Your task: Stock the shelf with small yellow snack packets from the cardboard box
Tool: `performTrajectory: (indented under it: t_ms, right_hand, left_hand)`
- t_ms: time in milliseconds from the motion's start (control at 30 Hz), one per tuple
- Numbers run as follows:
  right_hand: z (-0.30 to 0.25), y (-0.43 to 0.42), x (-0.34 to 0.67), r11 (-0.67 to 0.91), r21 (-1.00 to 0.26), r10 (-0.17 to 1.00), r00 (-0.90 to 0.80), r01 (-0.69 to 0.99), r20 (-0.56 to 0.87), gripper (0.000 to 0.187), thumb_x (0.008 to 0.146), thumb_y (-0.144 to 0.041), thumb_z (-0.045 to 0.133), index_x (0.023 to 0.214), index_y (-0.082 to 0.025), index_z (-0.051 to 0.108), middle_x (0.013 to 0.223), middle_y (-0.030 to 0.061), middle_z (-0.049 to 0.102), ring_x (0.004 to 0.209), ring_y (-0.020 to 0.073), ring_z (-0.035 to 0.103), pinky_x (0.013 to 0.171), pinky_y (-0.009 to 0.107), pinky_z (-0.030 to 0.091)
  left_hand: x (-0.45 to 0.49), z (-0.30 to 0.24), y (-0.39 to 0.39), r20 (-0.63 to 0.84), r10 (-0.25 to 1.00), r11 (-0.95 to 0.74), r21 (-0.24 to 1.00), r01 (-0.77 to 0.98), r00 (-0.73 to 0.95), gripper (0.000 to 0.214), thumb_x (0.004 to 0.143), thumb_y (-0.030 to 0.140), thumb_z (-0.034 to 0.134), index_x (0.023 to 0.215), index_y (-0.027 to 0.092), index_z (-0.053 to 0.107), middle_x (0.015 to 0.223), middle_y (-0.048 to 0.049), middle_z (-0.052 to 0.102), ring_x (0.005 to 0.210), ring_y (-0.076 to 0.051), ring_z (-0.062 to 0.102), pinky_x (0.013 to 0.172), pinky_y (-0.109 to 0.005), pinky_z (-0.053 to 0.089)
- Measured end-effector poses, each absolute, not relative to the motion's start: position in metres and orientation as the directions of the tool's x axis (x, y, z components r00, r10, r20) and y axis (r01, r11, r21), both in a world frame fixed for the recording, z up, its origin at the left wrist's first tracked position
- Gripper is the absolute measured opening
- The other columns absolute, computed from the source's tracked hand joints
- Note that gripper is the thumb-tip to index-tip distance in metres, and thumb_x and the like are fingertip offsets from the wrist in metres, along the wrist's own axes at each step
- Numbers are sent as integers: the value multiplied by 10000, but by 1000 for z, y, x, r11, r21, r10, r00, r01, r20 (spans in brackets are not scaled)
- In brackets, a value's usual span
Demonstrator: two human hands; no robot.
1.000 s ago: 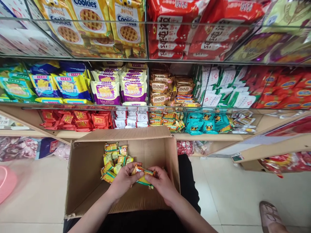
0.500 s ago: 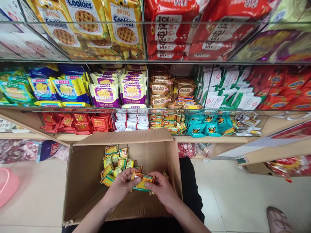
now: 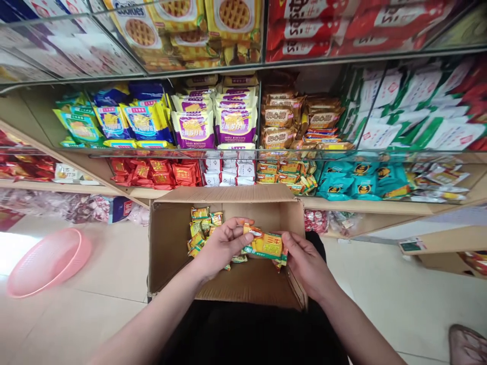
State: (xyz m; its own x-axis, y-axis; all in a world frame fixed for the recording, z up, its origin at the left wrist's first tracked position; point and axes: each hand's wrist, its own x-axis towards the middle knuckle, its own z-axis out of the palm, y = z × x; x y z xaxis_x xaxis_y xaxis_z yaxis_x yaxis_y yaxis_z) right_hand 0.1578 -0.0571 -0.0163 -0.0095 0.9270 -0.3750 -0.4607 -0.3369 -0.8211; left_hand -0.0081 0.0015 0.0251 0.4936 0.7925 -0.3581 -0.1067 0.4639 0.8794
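Note:
Both hands hold a small yellow, orange and green snack packet over an open cardboard box. My left hand pinches its left end between thumb and fingers. At the packet's right end, my right hand grips it the same way. Part of what may be a second packet shows beneath that end, but I cannot tell for sure. Inside the box, several similar yellow-green packets lie loose along the left side, partly hidden by my left hand.
Glass-fronted shelves ahead hold purple-and-cream soda biscuit packs, red packets, teal packets and matching small yellow packets. A pink basket stands on the floor at left. A shoe shows at lower right.
My view has shifted, so the box and shelves sit further right and higher. The hands have moved apart to the packet's two ends, and it now shows its printed face.

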Motion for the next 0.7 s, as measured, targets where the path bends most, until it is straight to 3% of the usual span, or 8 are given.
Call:
performTrajectory:
  t_ms: [200, 333, 433, 500, 567, 633, 700]
  right_hand:
    - [-10, -62, 163, -255, -929, 962, 27, -267, -271, 353, 704, -407, 629, 996, -212, 596, 999, 51, 618, 824, 175, 579, 682, 282, 478]
    - [-3, -53, 194, -117, -970, 954, 246, -214, -169, 345, 679, -369, 660, 986, -222, 603, 929, 38, 634, 826, 171, 588, 729, 307, 472]
    - [-1, -24, 232, 82, -990, 826, 564, -111, 5, 379, 668, -360, 665, 1008, -208, 593, 876, 28, 629, 786, 148, 581, 692, 288, 466]
    - [-6, 4, 254, 129, -992, 739, 667, -1, 96, 391, 648, -368, 672, 988, -191, 600, 835, 20, 622, 728, 127, 566, 642, 261, 457]
    - [-16, 37, 268, 75, -991, 765, 630, 114, 131, 397, 626, -380, 673, 959, -173, 614, 789, 17, 615, 660, 117, 545, 588, 248, 444]
    - [-30, 69, 271, 11, -968, 857, 496, 251, 138, 399, 619, -392, 662, 945, -165, 624, 750, 16, 611, 611, 116, 526, 559, 250, 434]
    - [-46, 98, 267, 5, -931, 930, 340, 365, 139, 394, 631, -393, 641, 948, -161, 625, 741, 19, 616, 619, 125, 533, 585, 263, 439]
  left_hand:
    - [-2, 27, -3, -265, 830, 347, 934, -83, 491, 328, 681, 288, 647, 962, 174, 522, 850, -39, 669, 777, -153, 623, 716, -274, 491]
    - [-20, 40, 19, 19, 941, -93, 975, 202, 338, 316, 702, 279, 618, 1000, 182, 572, 993, -67, 635, 915, -180, 583, 829, -292, 442]
    - [-38, 46, 53, 267, 910, -401, 763, 507, 318, 265, 708, 299, 606, 948, 186, 624, 983, -63, 634, 979, -201, 542, 914, -294, 360]
    - [-44, 41, 75, 249, 886, -459, 596, 659, 392, 259, 758, 357, 534, 923, 181, 629, 930, -69, 642, 919, -206, 559, 858, -300, 385]
    - [-44, 33, 89, 130, 894, -443, 390, 807, 428, 335, 820, 412, 402, 852, 171, 632, 835, -78, 646, 819, -208, 580, 755, -307, 415]
    - [-41, 25, 95, 37, 918, -396, 173, 902, 395, 439, 855, 435, 280, 803, 169, 626, 780, -81, 641, 771, -211, 585, 675, -303, 412]
    - [-38, 21, 94, 9, 935, -355, 40, 934, 355, 480, 863, 441, 221, 798, 177, 616, 787, -77, 641, 779, -212, 585, 636, -290, 395]
